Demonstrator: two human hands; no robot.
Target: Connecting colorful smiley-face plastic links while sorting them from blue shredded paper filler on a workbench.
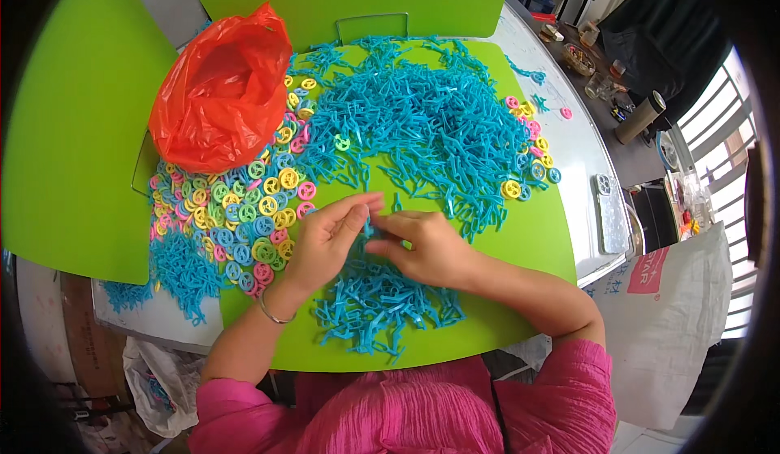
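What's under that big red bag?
Little pink, yellow, green and blue wheels show along the lower and right edges of the red bag. What lies right underneath is covered, so I can't tell whether more wheels are there.

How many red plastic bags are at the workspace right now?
1. The red bag is on the far left, beside the multicoloured wheels and left of the large blue heap. Any under the piles would be hidden.

Blue piece [368,230] mostly hidden between fingers [395,224]
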